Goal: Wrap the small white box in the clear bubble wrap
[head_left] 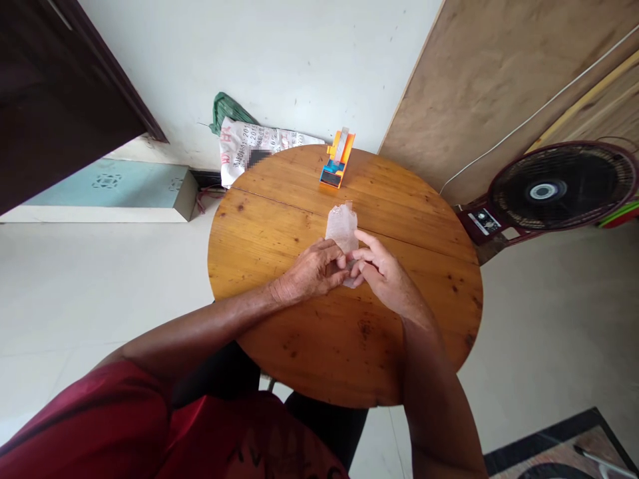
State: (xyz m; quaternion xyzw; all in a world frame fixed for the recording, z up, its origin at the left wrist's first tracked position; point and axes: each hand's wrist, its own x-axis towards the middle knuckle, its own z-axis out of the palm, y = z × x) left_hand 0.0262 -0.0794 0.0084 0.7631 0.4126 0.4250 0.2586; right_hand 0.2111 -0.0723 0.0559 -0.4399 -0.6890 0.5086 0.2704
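My left fingers (333,253) pinch the translucent wrap (342,224) | my right fingers (371,242) hold its right edge | tape dispenser (333,167) beyond, on bench (269,233)

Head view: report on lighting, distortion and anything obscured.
Head view: soft, diffuse light, the pale translucent sheet showing little fine detail; same view: apparent wide-angle stretch on the round maroon-framed fan; same view: pixelation hides part of the white printed sack.

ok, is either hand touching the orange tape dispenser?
No, the tape dispenser stands near the far edge of the table, apart from the left fingers and right fingers, which are at the whitish wrap.
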